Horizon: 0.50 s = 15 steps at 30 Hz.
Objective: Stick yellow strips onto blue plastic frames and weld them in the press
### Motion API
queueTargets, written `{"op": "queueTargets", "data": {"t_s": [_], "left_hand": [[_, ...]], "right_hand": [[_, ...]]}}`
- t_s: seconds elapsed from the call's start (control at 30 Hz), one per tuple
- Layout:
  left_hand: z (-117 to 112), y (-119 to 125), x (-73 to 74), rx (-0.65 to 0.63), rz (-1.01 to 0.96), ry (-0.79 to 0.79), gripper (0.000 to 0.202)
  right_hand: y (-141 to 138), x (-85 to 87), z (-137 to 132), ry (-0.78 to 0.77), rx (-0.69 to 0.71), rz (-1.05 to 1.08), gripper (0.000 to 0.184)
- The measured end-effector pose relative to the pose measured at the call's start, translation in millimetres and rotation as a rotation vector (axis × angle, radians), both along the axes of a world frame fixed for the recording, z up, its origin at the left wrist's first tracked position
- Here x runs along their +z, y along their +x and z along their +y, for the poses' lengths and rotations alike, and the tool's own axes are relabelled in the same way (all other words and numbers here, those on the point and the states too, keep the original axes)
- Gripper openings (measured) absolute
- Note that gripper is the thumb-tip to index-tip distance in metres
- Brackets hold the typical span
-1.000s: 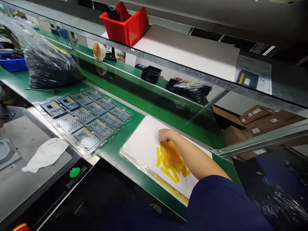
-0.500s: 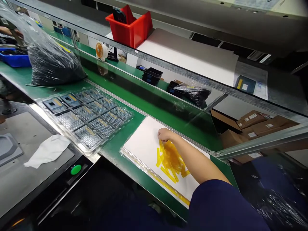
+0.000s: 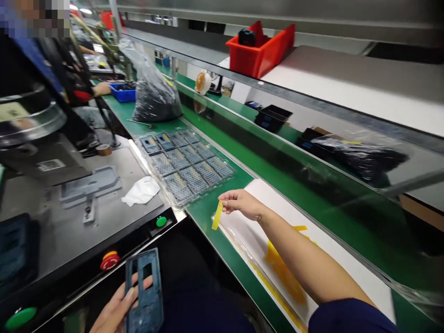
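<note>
At the lower left, my left hand (image 3: 116, 303) grips a dark blue-grey plastic cover (image 3: 152, 291) with rectangular openings, its fingers showing through one of them. My right hand (image 3: 239, 203) pinches one end of a short yellow strip (image 3: 217, 216), which hangs down near the corner of a stack of white sheets (image 3: 258, 192). More yellow strips (image 3: 286, 273) lie heaped on those sheets, partly hidden by my right forearm. Beyond, on the green bench, a clear blister tray (image 3: 180, 202) has several pockets, and two similar covers (image 3: 150, 144) sit in its far-left ones.
To the left is a machine with a metal bed (image 3: 114, 206), a grey fixture (image 3: 90, 182), a white cloth (image 3: 141, 190), a red stop button (image 3: 110, 260) and green buttons (image 3: 161, 222). A filled plastic bag (image 3: 157, 99) and blue bin (image 3: 124, 94) stand farther back, near another person's hand (image 3: 102, 89).
My right hand has lifted away from the heap of strips with one yellow strip. My left hand with the cover has come into view. The camera has turned left.
</note>
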<state>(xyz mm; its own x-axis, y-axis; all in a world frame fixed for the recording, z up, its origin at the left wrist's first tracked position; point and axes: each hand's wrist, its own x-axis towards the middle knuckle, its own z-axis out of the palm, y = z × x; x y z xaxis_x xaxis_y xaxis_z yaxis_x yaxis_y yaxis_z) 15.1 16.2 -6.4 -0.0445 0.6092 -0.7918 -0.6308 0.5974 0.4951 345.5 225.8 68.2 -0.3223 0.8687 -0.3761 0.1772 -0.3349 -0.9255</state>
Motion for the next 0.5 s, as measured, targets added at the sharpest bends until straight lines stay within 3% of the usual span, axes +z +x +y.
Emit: {"op": "queueTargets", "data": {"t_s": [0.23, 0.5], "left_hand": [[0, 13, 24.8, 0.136, -0.018, 0.108, 0.059], [-8, 11, 14.5, 0.160, -0.067, 0.184, 0.055]], "right_hand": [[-94, -17.2, -8, -0.120, 0.119, 0.213, 0.032], [-142, -44.5, -20, -0.288, 0.137, 0.346, 0.030]]}}
